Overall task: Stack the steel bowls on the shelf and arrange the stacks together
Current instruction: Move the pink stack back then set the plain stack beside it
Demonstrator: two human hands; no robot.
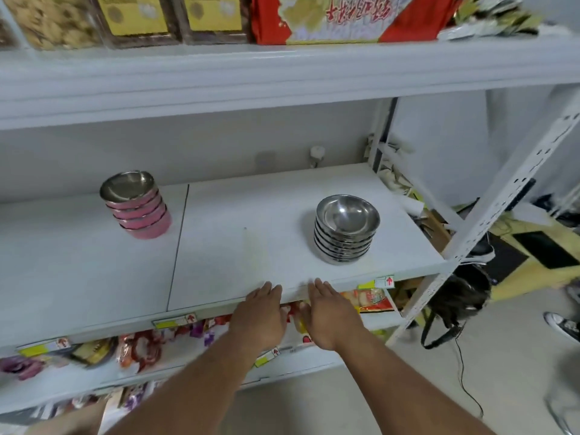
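Note:
A stack of several plain steel bowls (pixel 345 232) stands on the white shelf (pixel 235 246), towards its right end. A second stack of several steel bowls with pink outsides (pixel 136 204) stands far to the left, near the back. The two stacks are well apart. My left hand (pixel 259 315) and my right hand (pixel 329 312) hover side by side at the shelf's front edge, fingers stretched forward, holding nothing. Both hands are in front of and to the left of the plain stack.
The upper shelf (pixel 282 73) carries a red box (pixel 342 17) and snack packs close overhead. Packaged snacks (pixel 141 346) fill the shelves below. A perforated white upright (pixel 489 208) bounds the right side. A black bag (pixel 458 296) lies on the floor beside it.

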